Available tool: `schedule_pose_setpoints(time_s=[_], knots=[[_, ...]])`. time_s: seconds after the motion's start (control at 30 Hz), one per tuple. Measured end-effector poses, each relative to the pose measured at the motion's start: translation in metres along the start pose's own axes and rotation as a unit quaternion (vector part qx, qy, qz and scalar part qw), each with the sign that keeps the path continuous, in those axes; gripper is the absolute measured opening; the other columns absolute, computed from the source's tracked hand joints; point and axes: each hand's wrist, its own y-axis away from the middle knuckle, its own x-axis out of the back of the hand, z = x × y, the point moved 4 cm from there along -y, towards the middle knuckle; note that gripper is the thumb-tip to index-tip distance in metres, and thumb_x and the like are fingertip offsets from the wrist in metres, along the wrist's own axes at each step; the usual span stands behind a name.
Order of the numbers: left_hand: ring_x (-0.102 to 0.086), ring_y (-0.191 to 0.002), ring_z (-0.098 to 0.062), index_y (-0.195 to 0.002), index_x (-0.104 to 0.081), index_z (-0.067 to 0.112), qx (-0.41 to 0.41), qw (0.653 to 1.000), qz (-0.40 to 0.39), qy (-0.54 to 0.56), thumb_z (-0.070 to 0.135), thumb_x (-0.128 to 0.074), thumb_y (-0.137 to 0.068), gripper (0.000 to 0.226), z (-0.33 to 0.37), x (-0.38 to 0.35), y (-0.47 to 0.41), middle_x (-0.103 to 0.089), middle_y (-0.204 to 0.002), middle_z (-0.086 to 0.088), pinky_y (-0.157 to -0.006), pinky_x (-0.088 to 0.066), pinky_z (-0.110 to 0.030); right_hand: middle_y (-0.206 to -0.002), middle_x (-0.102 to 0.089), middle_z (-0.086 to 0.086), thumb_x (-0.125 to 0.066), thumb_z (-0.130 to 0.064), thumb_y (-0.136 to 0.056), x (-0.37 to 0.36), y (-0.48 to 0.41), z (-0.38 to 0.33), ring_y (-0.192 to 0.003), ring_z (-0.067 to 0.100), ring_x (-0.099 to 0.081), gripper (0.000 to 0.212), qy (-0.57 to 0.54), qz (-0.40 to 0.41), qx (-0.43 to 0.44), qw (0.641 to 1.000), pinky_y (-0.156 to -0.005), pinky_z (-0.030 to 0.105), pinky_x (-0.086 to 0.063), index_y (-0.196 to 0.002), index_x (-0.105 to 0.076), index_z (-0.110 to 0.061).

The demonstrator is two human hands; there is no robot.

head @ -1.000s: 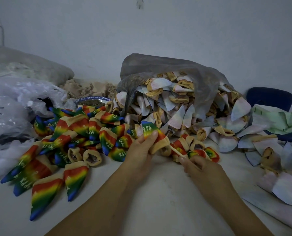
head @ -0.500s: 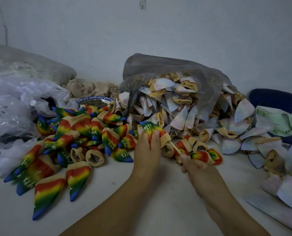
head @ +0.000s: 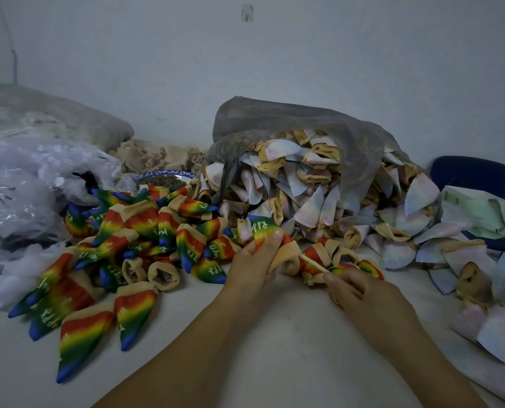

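Note:
My left hand (head: 255,262) grips a rainbow fabric cone (head: 267,231) with a tan cuff, held above the white table (head: 274,348). A thin pale stick (head: 313,262) pokes into the cone's cuffed opening. My right hand (head: 360,294) pinches the stick's near end. The stick's far end is hidden inside the cone.
A heap of finished rainbow cones (head: 133,248) covers the table's left. A grey plastic bag (head: 304,134) spills pale inside-out cones (head: 319,195) behind my hands. More pale cones (head: 495,334) lie at the right. Crumpled clear plastic (head: 24,195) fills the far left. A blue chair back (head: 472,175) stands at the right.
My left hand has shifted its fingers on the cone and tilted it slightly. My right hand has kept hold of the stick, staying in about the same place.

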Motion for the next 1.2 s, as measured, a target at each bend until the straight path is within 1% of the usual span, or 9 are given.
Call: schedule_pose_setpoints(time_s=[0.17,0.3,0.5,0.63,0.7,0.77,0.87,1.0,1.2], knots=[[-0.052,-0.048,0.006,-0.069,-0.068,0.025,-0.009,0.993,0.001,-0.118,0.060,-0.061,-0.080,0.037,-0.002,-0.008,0.006,-0.059,-0.055,0.017,-0.051,-0.038,-0.012,-0.068,-0.057,-0.007,-0.035,-0.057,-0.091,-0.007,0.002,-0.008,-0.064,0.005,-0.053,0.028,0.027,-0.009,0.040,0.999,-0.056,0.022,-0.039,-0.075,-0.049,-0.039],[-0.047,-0.049,-0.002,-0.063,-0.055,0.022,-0.032,0.987,0.007,-0.156,0.052,-0.052,-0.094,0.043,-0.001,-0.011,0.007,-0.050,-0.046,0.015,-0.051,-0.036,-0.018,-0.073,-0.059,-0.007,-0.038,-0.051,-0.094,-0.019,0.004,-0.014,-0.071,0.007,-0.054,0.032,-0.067,-0.005,0.011,0.998,-0.062,0.028,-0.043,-0.075,-0.057,-0.035],[-0.044,-0.046,-0.001,-0.061,-0.053,0.020,-0.047,0.984,0.024,-0.172,0.048,-0.047,-0.098,0.047,0.001,-0.012,0.006,-0.046,-0.046,0.011,-0.056,-0.035,-0.025,-0.080,-0.059,-0.014,-0.044,-0.045,-0.096,-0.039,0.010,-0.017,-0.079,-0.002,-0.051,0.037,-0.207,-0.012,-0.078,0.975,-0.059,0.019,-0.031,-0.071,-0.063,-0.025],[-0.047,-0.047,0.000,-0.058,-0.057,0.020,-0.073,0.971,0.026,-0.226,0.061,-0.038,-0.092,0.057,-0.001,-0.009,0.008,-0.051,-0.048,0.011,-0.054,-0.037,-0.019,-0.078,-0.063,-0.012,-0.041,-0.049,-0.095,-0.036,0.009,-0.017,-0.076,0.000,-0.056,0.035,-0.136,-0.001,-0.030,0.990,-0.063,0.024,-0.044,-0.074,-0.060,-0.030],[-0.053,-0.060,-0.005,-0.073,-0.067,0.012,-0.058,0.971,0.022,-0.229,0.070,-0.035,-0.083,0.067,-0.002,-0.008,0.007,-0.057,-0.060,0.008,-0.061,-0.041,-0.021,-0.079,-0.065,-0.011,-0.037,-0.053,-0.094,-0.033,0.006,-0.015,-0.076,0.001,-0.060,0.032,-0.084,0.009,-0.005,0.996,-0.069,0.031,-0.050,-0.078,-0.058,-0.034],[-0.060,-0.079,-0.008,-0.092,-0.069,0.017,-0.025,0.979,0.034,-0.198,0.073,-0.040,-0.074,0.065,-0.005,-0.005,0.006,-0.065,-0.080,0.006,-0.071,-0.045,-0.021,-0.076,-0.063,-0.011,-0.035,-0.057,-0.092,-0.027,0.003,-0.012,-0.072,0.002,-0.058,0.031,-0.033,0.019,0.004,0.999,-0.065,0.030,-0.050,-0.081,-0.056,-0.037],[-0.065,-0.108,-0.020,-0.113,-0.070,0.022,0.032,0.999,0.013,-0.033,0.058,-0.061,-0.074,0.053,-0.008,-0.002,0.001,-0.070,-0.113,-0.003,-0.098,-0.050,-0.037,-0.069,-0.059,-0.012,-0.034,-0.061,-0.088,-0.018,0.000,-0.007,-0.065,0.002,-0.054,0.028,0.010,0.026,0.010,1.000,-0.055,0.025,-0.041,-0.076,-0.051,-0.043],[-0.068,-0.080,-0.016,-0.111,-0.074,0.015,0.057,0.983,-0.043,0.169,0.027,-0.065,-0.084,0.031,-0.003,-0.004,0.001,-0.072,-0.111,-0.013,-0.063,-0.054,-0.025,-0.075,-0.058,-0.012,-0.039,-0.056,-0.092,-0.013,-0.003,0.000,-0.068,0.003,-0.053,0.024,0.025,0.032,0.020,0.999,-0.055,0.023,-0.038,-0.085,-0.056,-0.040],[-0.072,-0.090,-0.021,-0.109,-0.069,0.004,0.057,0.973,-0.032,0.223,0.017,-0.065,-0.084,0.028,-0.002,-0.002,-0.002,-0.071,-0.113,-0.019,-0.064,-0.058,-0.024,-0.075,-0.058,-0.009,-0.039,-0.051,-0.095,-0.011,-0.004,0.005,-0.069,0.005,-0.053,0.029,0.014,0.032,0.012,0.999,-0.056,0.024,-0.040,-0.091,-0.061,-0.032]])
